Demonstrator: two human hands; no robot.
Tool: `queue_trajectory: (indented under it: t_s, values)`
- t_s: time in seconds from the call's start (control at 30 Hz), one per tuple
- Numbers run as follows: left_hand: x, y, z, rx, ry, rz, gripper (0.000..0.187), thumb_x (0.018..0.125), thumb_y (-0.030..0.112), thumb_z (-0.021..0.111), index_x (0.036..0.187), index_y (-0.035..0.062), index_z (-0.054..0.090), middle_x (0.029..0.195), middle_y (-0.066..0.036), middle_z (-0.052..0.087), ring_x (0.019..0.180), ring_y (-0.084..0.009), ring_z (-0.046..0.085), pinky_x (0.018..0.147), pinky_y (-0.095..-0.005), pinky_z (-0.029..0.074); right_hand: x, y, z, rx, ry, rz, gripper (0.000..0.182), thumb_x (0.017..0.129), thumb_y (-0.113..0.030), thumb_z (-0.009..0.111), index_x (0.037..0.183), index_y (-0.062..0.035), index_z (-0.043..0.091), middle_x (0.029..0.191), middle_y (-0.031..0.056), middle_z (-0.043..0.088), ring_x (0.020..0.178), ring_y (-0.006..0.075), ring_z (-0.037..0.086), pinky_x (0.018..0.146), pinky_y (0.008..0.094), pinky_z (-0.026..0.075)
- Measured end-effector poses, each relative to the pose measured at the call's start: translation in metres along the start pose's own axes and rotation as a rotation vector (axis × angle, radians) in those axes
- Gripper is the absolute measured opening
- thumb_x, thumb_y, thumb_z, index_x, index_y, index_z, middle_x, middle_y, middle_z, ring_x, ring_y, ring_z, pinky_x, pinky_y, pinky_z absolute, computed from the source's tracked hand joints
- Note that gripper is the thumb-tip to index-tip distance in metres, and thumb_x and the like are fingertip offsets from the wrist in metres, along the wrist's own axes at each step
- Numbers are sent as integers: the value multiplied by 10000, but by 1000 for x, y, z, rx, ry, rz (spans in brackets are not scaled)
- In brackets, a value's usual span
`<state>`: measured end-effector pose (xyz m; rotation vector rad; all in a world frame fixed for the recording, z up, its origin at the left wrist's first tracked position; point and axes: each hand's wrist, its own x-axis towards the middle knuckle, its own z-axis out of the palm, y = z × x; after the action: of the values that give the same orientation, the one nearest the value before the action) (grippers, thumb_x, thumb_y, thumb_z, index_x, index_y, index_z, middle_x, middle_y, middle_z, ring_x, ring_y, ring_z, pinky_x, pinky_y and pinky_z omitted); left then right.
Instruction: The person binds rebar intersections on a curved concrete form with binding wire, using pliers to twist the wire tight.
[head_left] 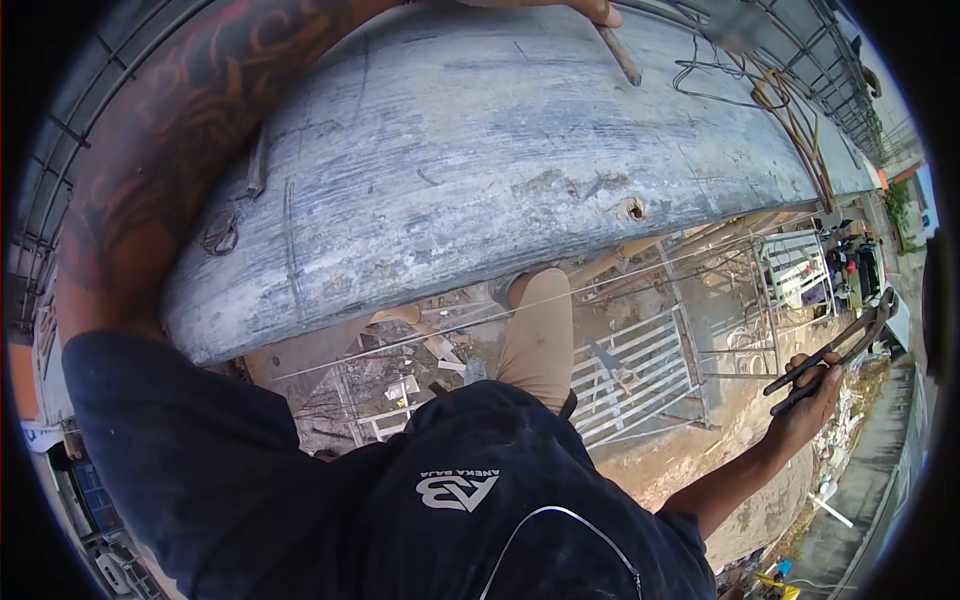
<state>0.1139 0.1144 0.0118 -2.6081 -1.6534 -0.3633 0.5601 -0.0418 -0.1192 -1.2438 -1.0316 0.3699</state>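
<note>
My right hand point(812, 392) is closed around the dark handles of a pair of long steel pincers point(862, 335), held out to the right with the jaws pointing up and away. My left arm reaches across the left side to the top edge, where only part of my left hand point(575, 8) shows. Its fingertip is right at the upper end of a short rusty rod point(622, 58), which lies over a grey, weathered board point(450, 150). The frame cuts off the other fingers. Loops of thin tie wire point(775, 95) lie on the board's right end.
Steel bar cages point(810, 60) run along the top right and left edges point(70, 130). Below the board, far down, are a white slatted metal frame point(640, 375), thin rods and rubble. My bent knee point(540, 335) is under the board's edge. A roadway point(890, 450) lies at right.
</note>
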Motion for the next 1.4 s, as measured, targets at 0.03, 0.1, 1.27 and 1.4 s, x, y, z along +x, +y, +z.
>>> queue_trajectory:
  t_s: [0.03, 0.1, 1.27, 1.4]
  values:
    - [-9, 7, 3, 21, 108, 57, 739, 844, 536, 524, 1295, -47, 467, 1269, -243, 520, 1166, -348, 497, 1010, -425, 380, 10, -9, 0, -36, -37, -63, 323, 1012, -310, 413, 1064, -16, 538, 621, 14, 425, 717, 167, 549, 687, 305, 454]
    - [18, -10, 17, -7, 19, -76, 901, 746, 747, 502, 1302, 38, 485, 1273, -271, 485, 1311, -421, 334, 1044, -558, 334, 37, -28, 2, -80, -106, -199, 332, 1022, -322, 375, 999, -27, 526, 662, 39, 498, 747, 175, 560, 720, 320, 457]
    - [14, -7, 5, -26, -130, -108, 1162, 681, 833, 428, 1412, -60, 295, 1507, -226, 209, 1398, -416, 161, 1131, -503, 210, 117, -206, 248, -1229, -905, -1333, 251, 859, -276, 630, 818, -28, 631, 884, 102, 582, 993, 268, 566, 954, 431, 418]
    - [13, -6, 3, -45, -138, -118, 1167, 676, 836, 423, 1411, -61, 298, 1509, -222, 207, 1397, -419, 159, 1126, -512, 218, 122, -223, 258, -1283, -926, -1267, 225, 808, -239, 686, 899, -38, 643, 1038, 91, 551, 841, 248, 572, 793, 394, 468]
